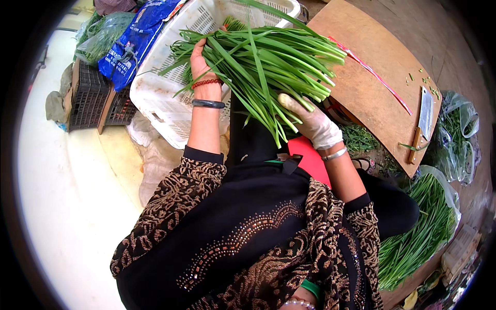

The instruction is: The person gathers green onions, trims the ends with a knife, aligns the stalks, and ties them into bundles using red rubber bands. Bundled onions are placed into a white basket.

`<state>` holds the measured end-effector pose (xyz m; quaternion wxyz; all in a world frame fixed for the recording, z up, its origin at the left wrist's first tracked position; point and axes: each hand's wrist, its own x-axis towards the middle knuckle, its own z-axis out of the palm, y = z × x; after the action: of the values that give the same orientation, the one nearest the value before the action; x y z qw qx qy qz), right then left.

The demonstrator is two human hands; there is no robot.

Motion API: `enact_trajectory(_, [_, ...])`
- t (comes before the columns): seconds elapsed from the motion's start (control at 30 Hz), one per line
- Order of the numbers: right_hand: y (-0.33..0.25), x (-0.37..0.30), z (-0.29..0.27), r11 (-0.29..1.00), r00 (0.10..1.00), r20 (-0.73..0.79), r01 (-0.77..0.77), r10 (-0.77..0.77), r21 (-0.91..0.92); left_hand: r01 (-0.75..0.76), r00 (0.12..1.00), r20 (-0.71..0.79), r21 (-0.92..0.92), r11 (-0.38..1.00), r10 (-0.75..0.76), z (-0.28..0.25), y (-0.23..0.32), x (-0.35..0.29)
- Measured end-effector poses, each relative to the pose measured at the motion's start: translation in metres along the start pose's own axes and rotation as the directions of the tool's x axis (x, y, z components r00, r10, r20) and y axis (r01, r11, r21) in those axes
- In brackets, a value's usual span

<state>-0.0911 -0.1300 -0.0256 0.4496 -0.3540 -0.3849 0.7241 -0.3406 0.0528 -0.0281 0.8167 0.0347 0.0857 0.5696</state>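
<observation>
Hands: bare left hand (199,59) at 11 o'clock, curled round the leafy end of the bunch, fingers partly buried in it; gloved right hand (312,124) at 2 o'clock, touching the stem ends from the near side. How far the right one closes I cannot tell, as stalks cover some of its fingers.
Bunch of long green stalks: at 12 o'clock, spanning the gap between both hands; its long axis runs roughly from 10 to 4 o'clock, leaf tips to the left, pale ends fanned to the right.
Nearer hand: right for the pale ends, left for the leaves; the right is also nearer the worktop (372,46), the left nearer the basket.
White basket (150,85): at 11 o'clock, slatted, partly beneath the bunch; some greens show inside, the rest is hidden.
Brown worktop: at 2 o'clock, bearing a red strip (380,77), green scraps (433,82) and, towards 3 o'clock, a wood-handled knife (425,111).
Clear bags: leafy greens fill one (457,132) at 3 o'clock; long loose stalks fill another (421,232) at 4.
Far left: blue bag (129,51) between 10 and 11 o'clock, contents not visible; dark crates (88,98) at 10.
</observation>
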Motion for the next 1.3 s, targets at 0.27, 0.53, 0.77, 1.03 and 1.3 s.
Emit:
enact_trajectory(0.27, [0.0,0.017,0.004,0.95,0.962,-0.136,0.199,-0.235,-0.241,-0.039,0.999,-0.014,0.057,0.998,0.04,0.005,-0.004,0.0])
enact_trajectory(0.53, [-0.002,-0.019,-0.025,0.971,0.962,-0.222,-0.11,0.157,0.213,-0.002,0.998,-0.055,0.085,0.996,0.007,-0.002,0.006,0.0])
enact_trajectory(0.77, [0.015,-0.048,-0.009,0.955,0.991,0.04,-0.133,0.127,0.265,-0.08,0.982,-0.153,0.174,0.981,0.108,0.0,-0.002,0.003])
enact_trajectory(1.03, [0.031,-0.038,-0.014,0.904,0.995,-0.011,-0.084,0.097,0.419,-0.118,0.975,-0.161,0.207,0.971,0.153,-0.004,0.003,0.006])
enact_trajectory(1.3, [0.025,-0.145,-0.061,-0.075,0.844,-0.365,-0.366,0.394,-0.928,-0.17,0.945,-0.231,0.257,0.951,0.231,0.004,-0.009,0.001])
